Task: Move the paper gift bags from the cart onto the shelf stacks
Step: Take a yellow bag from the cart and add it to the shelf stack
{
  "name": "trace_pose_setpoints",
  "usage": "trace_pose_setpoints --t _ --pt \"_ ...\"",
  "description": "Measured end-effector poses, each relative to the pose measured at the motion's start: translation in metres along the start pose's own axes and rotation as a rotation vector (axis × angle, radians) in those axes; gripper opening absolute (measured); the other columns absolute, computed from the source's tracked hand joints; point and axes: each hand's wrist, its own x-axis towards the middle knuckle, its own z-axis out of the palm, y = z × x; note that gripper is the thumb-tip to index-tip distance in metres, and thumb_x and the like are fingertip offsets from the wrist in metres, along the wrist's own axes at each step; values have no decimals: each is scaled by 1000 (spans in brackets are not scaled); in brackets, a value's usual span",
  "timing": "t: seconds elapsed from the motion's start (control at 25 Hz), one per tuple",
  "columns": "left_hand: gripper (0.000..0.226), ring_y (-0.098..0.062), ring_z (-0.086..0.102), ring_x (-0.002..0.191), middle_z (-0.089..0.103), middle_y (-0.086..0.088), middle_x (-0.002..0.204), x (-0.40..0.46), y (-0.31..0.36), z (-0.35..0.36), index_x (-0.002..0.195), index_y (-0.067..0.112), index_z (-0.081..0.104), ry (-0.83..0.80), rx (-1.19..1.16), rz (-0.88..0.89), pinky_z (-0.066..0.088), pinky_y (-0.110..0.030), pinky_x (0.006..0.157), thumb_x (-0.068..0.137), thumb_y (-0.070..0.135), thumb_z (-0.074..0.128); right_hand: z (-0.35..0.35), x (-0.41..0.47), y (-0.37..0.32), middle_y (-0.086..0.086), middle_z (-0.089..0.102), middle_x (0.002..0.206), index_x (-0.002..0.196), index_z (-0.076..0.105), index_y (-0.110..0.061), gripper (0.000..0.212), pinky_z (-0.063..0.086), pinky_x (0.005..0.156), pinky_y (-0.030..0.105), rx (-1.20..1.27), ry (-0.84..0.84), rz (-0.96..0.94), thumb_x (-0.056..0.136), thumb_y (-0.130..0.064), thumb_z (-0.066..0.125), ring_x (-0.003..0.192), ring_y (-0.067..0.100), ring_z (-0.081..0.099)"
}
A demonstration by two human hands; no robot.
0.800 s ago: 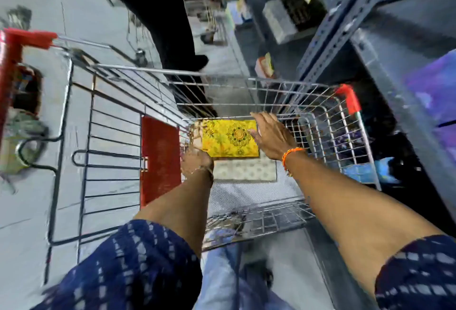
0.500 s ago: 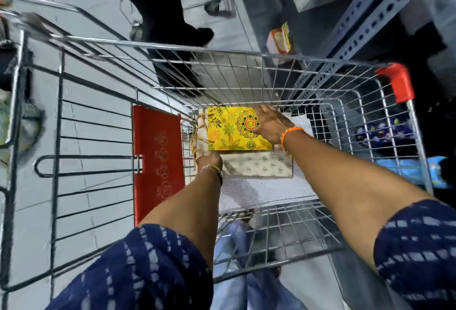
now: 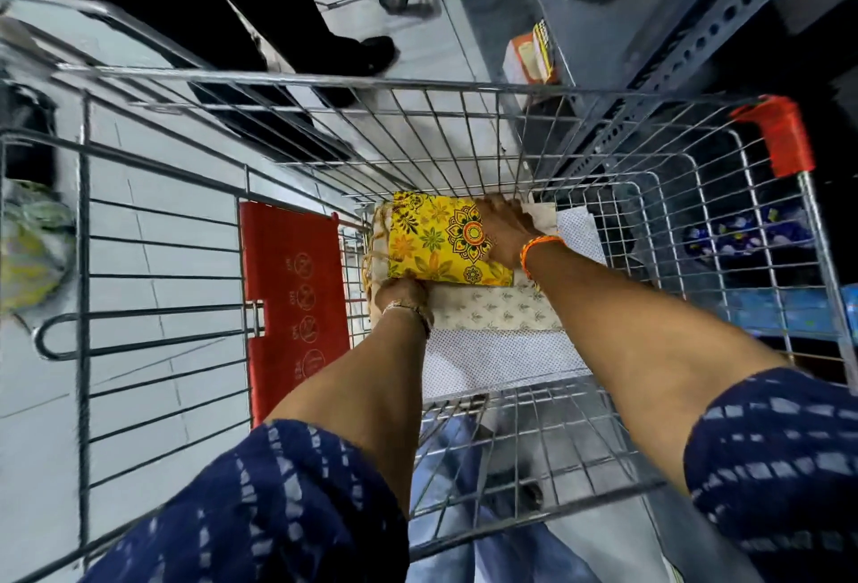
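Observation:
A yellow floral paper gift bag (image 3: 436, 243) lies flat on top of a stack in the bottom of the wire cart (image 3: 464, 85). Under it lie a cream patterned bag (image 3: 497, 315) and a white dotted bag (image 3: 501, 362). My left hand (image 3: 401, 297) grips the stack's near left corner, close to the rope handles. My right hand (image 3: 501, 229) presses on the yellow bag's right end, fingers curled over its far edge. Both arms reach down into the cart.
A grey metal shelf rack (image 3: 696, 15) stands to the right with boxes (image 3: 529, 55) low down. A person in black trousers and shoes (image 3: 353, 53) stands beyond the cart. The cart's red child-seat flap (image 3: 297, 308) is at left, a red corner guard (image 3: 780, 132) at right.
My view has tipped lower over the cart. Both hands have settled more firmly on the yellow bag's ends, the left one sliding under its near corner.

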Motion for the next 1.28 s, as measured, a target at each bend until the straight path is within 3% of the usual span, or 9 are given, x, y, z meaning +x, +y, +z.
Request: trace_pose_setpoints --t 0.08,0.2,0.32,0.44,0.56,0.72,1.0,1.12,1.28 --pt "37 -34 53 132 58 -18 137 -6 0 -6 135 3 54 25 22 19 45 -40 108 100 12 49 -7 -5 0 15 22 159 154 21 -12 85 28 113 53 26 -1 44 84 -12 71 143 42 22" --pt "9 -33 61 114 64 -15 106 -36 4 -15 98 10 61 31 -31 37 49 -41 98 98 4 54 -30 -28 4 20 48 139 144 44 -20 56 38 108 48 26 63 19 90 -9 58 131 43 40" --pt "14 -30 64 105 64 -18 111 -68 10 -27 86 14 57 -18 -37 90 54 -39 93 98 10 56 -55 -60 4 26 67 106 105 71 -3 22 49 83 34 244 130 21 88 -3 58 104 37 63" --pt "24 -21 62 69 64 -16 86 -114 25 -32 72 10 54 -79 -216 162 58 -29 56 92 2 63 -83 -110 0 12 68 84 86 73 1 14 44 64 19 548 222 136 87 2 59 84 16 59" --pt "13 -17 64 71 67 -10 82 -172 42 -33 79 8 63 -249 -233 240 56 -27 56 90 3 67 -115 -173 -7 10 67 83 81 71 -5 16 43 63 20 718 344 206 89 4 60 83 14 55" --pt "6 -20 65 77 69 -11 88 -239 77 -25 90 3 67 -485 -110 418 59 -23 60 91 9 67 -155 -244 -17 13 65 93 102 68 14 21 42 76 25 961 581 234 84 16 59 89 16 54" --pt "27 -5 66 59 74 7 71 -359 132 -9 119 12 68 -858 247 800 56 -23 66 93 6 60 -227 -350 -35 22 69 95 97 67 9 15 49 76 31 1279 970 226 84 15 61 81 17 58" --pt "30 -3 67 58 76 5 72 -411 148 -1 122 4 66 -951 278 986 57 -23 63 92 5 62 -264 -396 -42 16 67 91 98 66 11 14 48 67 24 1329 1095 197 86 13 60 80 17 57" --pt "29 -5 68 57 75 -10 83 -485 177 20 120 -4 67 -1018 231 1170 57 -22 59 92 5 63 -320 -458 -53 10 70 84 94 69 3 13 51 75 31 1317 1248 90 84 10 65 79 17 61"
